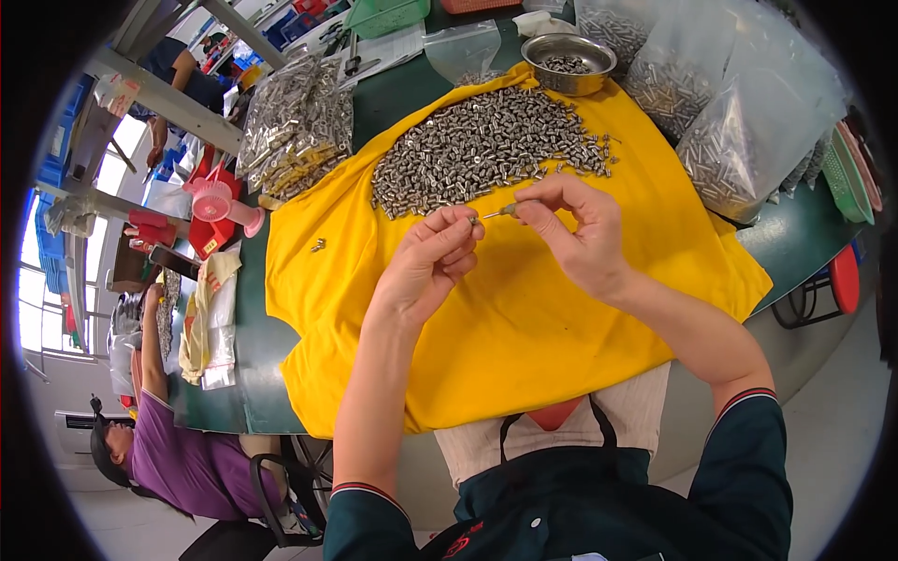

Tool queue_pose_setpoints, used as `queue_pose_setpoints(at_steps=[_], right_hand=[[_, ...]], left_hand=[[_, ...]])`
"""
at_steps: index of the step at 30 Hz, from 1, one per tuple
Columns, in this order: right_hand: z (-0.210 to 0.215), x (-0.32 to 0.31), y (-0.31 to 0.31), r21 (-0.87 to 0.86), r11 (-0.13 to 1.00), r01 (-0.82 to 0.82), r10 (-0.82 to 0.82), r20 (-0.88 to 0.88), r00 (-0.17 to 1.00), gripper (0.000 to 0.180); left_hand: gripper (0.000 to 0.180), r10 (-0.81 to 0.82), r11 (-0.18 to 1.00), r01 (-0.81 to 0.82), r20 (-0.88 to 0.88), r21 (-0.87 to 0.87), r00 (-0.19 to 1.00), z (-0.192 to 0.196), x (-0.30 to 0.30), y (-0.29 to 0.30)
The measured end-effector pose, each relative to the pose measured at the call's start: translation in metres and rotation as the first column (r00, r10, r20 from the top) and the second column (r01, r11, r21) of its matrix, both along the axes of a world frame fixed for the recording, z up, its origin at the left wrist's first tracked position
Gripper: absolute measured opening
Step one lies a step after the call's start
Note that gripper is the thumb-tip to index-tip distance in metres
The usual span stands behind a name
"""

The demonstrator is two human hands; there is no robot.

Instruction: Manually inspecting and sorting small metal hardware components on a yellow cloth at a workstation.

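My left hand [428, 257] pinches a small metal fitting [475, 221] between thumb and fingertips, above the yellow cloth [505, 346]. In a fingertip grip, my right hand [582, 229] has a thin pin tool [494, 215] with a short greenish handle. Its tip points left and meets the fitting or lies just beside it; I cannot tell whether it is inside. Beyond both hands spreads a heap of small silvery metal fittings [477, 145]. A few loose fittings [319, 245] lie apart on the cloth, left of my left hand.
At the heap's far right edge stands a steel bowl [572, 84] with fittings in it. Filled clear bags flank the cloth, left [295, 131] and right [725, 154]. A pink fan [213, 201] stands at left, near a seated co-worker in purple [192, 458]. A red stool [845, 280] is at right.
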State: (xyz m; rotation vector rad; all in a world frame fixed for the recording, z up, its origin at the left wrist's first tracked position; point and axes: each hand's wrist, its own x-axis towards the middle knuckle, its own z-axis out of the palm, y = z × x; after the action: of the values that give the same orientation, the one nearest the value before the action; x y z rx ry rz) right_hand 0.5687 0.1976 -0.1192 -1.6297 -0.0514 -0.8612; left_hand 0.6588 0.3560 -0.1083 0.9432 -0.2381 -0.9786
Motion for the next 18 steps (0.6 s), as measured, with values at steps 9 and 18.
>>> queue_pose_setpoints(at_steps=[9, 18], right_hand=[[0.0005, -0.001, -0.0009, -0.015, 0.999, -0.046, 0.045, -0.036, 0.998, 0.006], [-0.0018, -0.0006, 0.0008, -0.02, 0.998, -0.058, 0.057, -0.031, 0.998, 0.005]], left_hand=[[0.009, -0.025, 0.999, 0.022, 0.059, 0.045, 0.998, -0.0035, -0.0007, -0.0027], [0.007, 0.022, 0.998, -0.029, 0.101, 0.063, 0.995, -0.0081, -0.0014, -0.0025]])
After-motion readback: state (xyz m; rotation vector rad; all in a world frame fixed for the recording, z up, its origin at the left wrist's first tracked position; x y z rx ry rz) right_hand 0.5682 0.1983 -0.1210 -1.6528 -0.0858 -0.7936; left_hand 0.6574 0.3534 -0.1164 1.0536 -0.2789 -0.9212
